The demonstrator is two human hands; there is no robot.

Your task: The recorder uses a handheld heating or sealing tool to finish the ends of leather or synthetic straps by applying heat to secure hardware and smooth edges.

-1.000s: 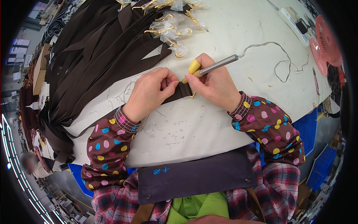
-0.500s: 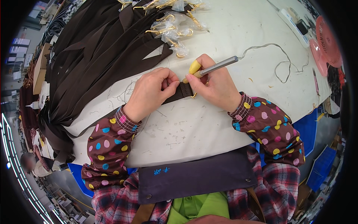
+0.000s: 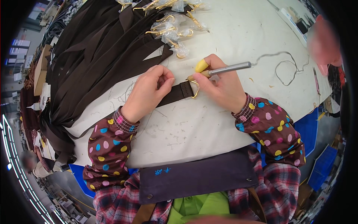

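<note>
A dark brown strap (image 3: pixel 173 95) lies on the white work table, its folded, stitched end toward the right. Gold-coloured hardware (image 3: pixel 195 89) is fixed at that end. Over the strap, my left hand (image 3: pixel 147 93) is closed with thumb and forefinger together; whatever it pinches is too small to make out. My right hand (image 3: pixel 223 87) grips a corded pen-shaped tool (image 3: pixel 236 67) with a metal handle, its tip pointing left just above the hardware. A yellow cover (image 3: pixel 201 66) sits on one right finger.
A large heap of brown straps (image 3: pixel 100 48) fills the left, with gold hooks (image 3: pixel 173 31) in clear plastic at their ends. Far right are a white power strip (image 3: pixel 292 22) and a pink fan (image 3: pixel 323 43). Loose threads and scraps lie on the table (image 3: pixel 179 134).
My right hand and the tool have shifted a little to the right, off the strap's stitched end. My left hand has drawn slightly left, so more of the strap and gold hardware shows.
</note>
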